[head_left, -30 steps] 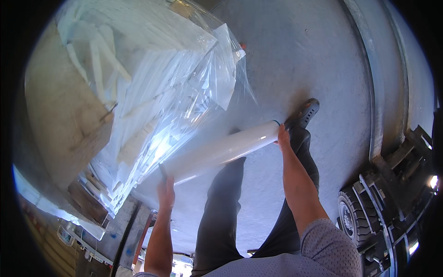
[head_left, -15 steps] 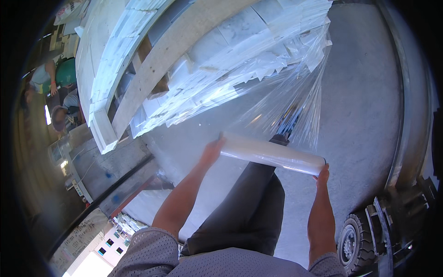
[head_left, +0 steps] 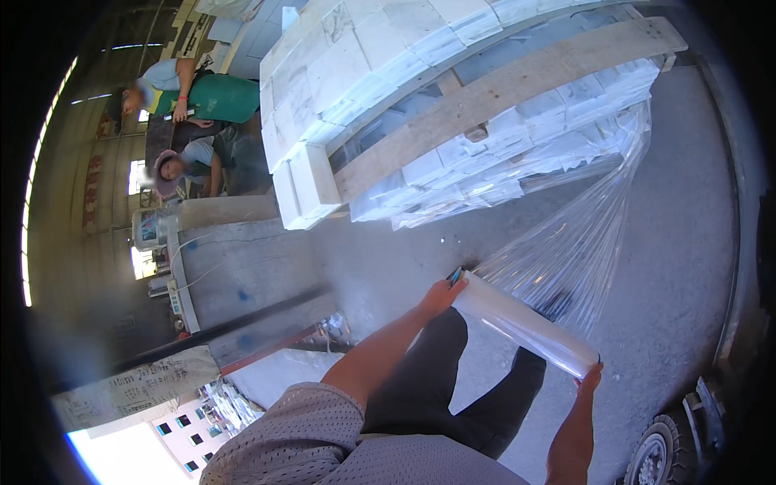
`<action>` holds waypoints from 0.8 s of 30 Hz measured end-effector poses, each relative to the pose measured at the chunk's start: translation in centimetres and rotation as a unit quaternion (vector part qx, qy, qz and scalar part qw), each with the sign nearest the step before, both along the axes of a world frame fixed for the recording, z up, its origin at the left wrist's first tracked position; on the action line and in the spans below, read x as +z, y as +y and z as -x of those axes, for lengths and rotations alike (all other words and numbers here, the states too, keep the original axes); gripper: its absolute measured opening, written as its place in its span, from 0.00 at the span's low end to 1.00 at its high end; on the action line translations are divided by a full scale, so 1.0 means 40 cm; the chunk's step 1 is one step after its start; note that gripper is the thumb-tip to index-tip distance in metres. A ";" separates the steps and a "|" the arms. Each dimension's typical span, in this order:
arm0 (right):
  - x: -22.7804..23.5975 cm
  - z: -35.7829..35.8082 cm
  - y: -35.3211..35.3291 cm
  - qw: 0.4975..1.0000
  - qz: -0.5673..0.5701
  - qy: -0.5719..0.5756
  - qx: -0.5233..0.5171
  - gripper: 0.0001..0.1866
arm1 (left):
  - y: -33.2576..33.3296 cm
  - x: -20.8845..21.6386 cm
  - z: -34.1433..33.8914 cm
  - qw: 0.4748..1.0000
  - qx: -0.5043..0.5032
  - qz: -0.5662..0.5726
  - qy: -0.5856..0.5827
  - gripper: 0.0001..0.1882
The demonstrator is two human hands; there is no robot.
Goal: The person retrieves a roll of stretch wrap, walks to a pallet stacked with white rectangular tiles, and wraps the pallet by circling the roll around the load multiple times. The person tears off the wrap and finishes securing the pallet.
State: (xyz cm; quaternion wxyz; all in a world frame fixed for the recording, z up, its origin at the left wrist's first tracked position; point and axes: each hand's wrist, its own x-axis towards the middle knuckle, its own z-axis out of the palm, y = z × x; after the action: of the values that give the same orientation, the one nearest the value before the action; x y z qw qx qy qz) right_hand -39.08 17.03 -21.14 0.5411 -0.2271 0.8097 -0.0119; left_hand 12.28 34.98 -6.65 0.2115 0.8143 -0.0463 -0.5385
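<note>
A thick roll of clear stretch film (head_left: 529,327) slants between my two hands. My left hand (head_left: 441,296) grips its upper left end, and my right hand (head_left: 591,380) holds its lower right end. From the roll a fan of stretched film (head_left: 570,250) runs up to the far right corner of a stack of pale stone tiles (head_left: 517,137). Film lies along the stack's near lower side. A wooden board (head_left: 517,105) crosses the stack lengthwise. The roll stands clear of the stack, over my legs.
At the lower right is a vehicle's wheel (head_left: 653,453). Two people (head_left: 187,162) are at the far left, one in a green apron. A grey slab-like table (head_left: 250,263) and a dark rail (head_left: 234,323) lie to the left. Concrete floor (head_left: 687,210) extends right.
The roll has moved right and down in view and tilts more steeply, both hands still on its ends. My view has swung left, showing more of the two people. My legs have stepped.
</note>
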 end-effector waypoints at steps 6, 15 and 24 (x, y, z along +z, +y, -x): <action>-0.007 -0.118 0.263 0.997 0.005 0.033 -0.072 0.41 | 0.150 -0.006 -0.179 0.996 -0.085 0.003 -0.025 0.35; 0.048 -0.317 0.656 0.992 -0.025 0.024 -0.122 0.39 | 0.386 0.029 -0.422 0.989 -0.148 -0.016 -0.019 0.35; 0.097 -0.441 0.913 0.989 0.004 0.037 -0.141 0.39 | 0.525 0.087 -0.501 0.980 -0.199 -0.013 -0.024 0.36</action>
State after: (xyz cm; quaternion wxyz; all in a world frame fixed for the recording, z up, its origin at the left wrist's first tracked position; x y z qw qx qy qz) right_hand -21.45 53.56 -17.28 0.5031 -0.1126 0.8528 -0.0831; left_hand 32.31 55.98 -3.15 0.0889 0.8040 -0.2054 -0.5509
